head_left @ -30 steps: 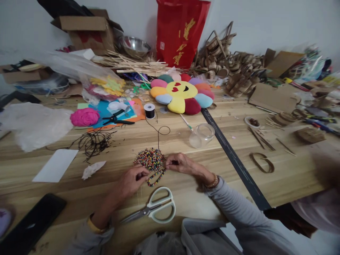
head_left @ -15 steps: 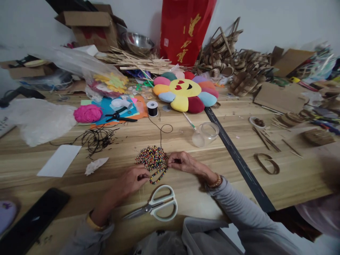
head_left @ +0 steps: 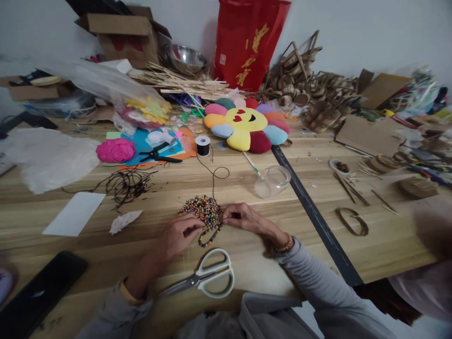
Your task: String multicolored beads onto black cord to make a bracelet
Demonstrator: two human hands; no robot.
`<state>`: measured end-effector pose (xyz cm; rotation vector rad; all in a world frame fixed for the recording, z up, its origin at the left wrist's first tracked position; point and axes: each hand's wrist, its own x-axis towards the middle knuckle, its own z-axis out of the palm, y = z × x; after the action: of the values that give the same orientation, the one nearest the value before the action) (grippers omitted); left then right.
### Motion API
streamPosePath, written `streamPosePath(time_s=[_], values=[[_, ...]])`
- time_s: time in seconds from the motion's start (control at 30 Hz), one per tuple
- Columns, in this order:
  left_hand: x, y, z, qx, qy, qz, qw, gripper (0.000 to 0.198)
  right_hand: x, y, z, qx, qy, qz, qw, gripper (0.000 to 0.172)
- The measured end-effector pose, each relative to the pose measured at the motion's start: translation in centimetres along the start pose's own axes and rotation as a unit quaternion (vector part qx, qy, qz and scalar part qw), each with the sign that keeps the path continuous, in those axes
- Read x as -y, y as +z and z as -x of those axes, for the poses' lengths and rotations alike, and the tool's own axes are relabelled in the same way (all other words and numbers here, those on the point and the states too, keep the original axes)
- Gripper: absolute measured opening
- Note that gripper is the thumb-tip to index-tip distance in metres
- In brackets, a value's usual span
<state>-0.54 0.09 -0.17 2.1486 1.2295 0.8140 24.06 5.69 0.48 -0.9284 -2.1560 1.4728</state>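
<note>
A heap of small multicoloured beads (head_left: 199,207) lies on the wooden table. At its lower edge hangs a curved strand of threaded beads (head_left: 209,237). My right hand (head_left: 243,217) pinches the black cord at the strand's right end, close to the heap. On the other side, my left hand (head_left: 181,233) has thumb and fingertips drawn together at the heap's edge, beside the strand; anything between them is too small to make out. Black cord (head_left: 213,181) runs from a spool (head_left: 202,146) down to the beads. Scissors with white handles (head_left: 215,274) lie below my hands.
A clear jar (head_left: 271,181) and a dark metal ruler (head_left: 310,207) lie right of the beads. Tangled black cord (head_left: 129,186), white paper (head_left: 75,213) and a phone (head_left: 42,287) are at left. Behind sits a flower cushion (head_left: 247,123). Someone's sleeve (head_left: 423,292) shows at right.
My left hand has shifted slightly up from the strand toward the bead heap. The right hand keeps its pinch on the cord. The view has tilted slightly.
</note>
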Motion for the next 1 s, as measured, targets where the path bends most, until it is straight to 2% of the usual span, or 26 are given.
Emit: streamPosePath(time_s=[0.1,0.17,0.27,0.43,0.63,1.0], values=[[-0.2,0.0,-0.5,0.005,0.092,-0.008,0.996,0.020,-0.5,0.0,0.0,-0.001,-0.003,0.005,1.000,0.020],[-0.5,-0.1,-0.8,0.031,0.117,-0.031,0.992,0.024,-1.0,0.1,-0.1,-0.006,-0.022,0.005,1.000,0.018],[-0.7,-0.1,-0.9,0.066,0.126,-0.063,0.988,0.029,-1.7,0.3,-0.1,-0.011,-0.039,0.004,0.999,0.016],[-0.4,0.1,-0.8,0.089,0.126,-0.100,0.983,0.032,-2.2,0.4,-0.1,-0.013,-0.048,0.002,0.999,0.014],[-0.1,0.1,-0.7,0.064,0.134,-0.114,0.982,0.031,-1.5,0.3,0.0,-0.017,-0.048,-0.006,0.999,0.014],[0.1,-0.3,-0.9,0.078,0.148,-0.112,0.980,0.033,-1.2,0.3,-0.1,-0.012,-0.044,0.004,0.999,0.018]])
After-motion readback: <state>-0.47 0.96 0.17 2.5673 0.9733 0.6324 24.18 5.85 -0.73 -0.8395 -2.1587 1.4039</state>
